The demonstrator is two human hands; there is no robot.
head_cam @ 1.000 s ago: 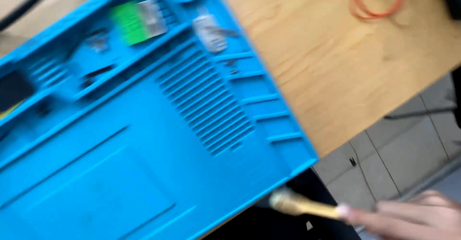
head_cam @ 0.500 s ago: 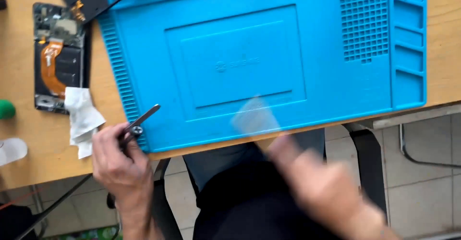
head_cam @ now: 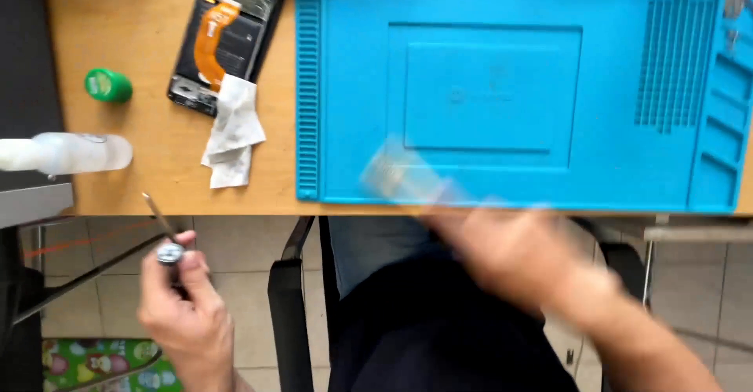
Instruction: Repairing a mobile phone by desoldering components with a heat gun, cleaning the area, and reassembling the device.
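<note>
Head view looks down on our two hands at the near edge of a wooden desk (head_cam: 157, 164), where a blue silicone work mat (head_cam: 502, 86) takes up most of the surface. We judge the main risk to lie with our right hand (head_cam: 518, 255): it is badly blurred, and if it carries its pale brush (head_cam: 396, 176) across the mat without care, it could sweep small parts off the near edge. That brush shows only as a smear over the mat's front border, so we cannot tell how firmly it is gripped; the fingers look curled about its handle, but the blur hides the detail. Our left hand (head_cam: 184, 313) hangs below the desk edge, well apart from the mat, fingers curled tight around a slim pointed tool (head_cam: 161, 231) whose tip angles up toward the desk. A slip there could drop the tool to the tiled floor. An opened phone (head_cam: 223, 35) with an orange flex cable lies left of the mat, a crumpled white wipe (head_cam: 231, 129) touching its lower corner; the point could scratch it if swung close
</note>
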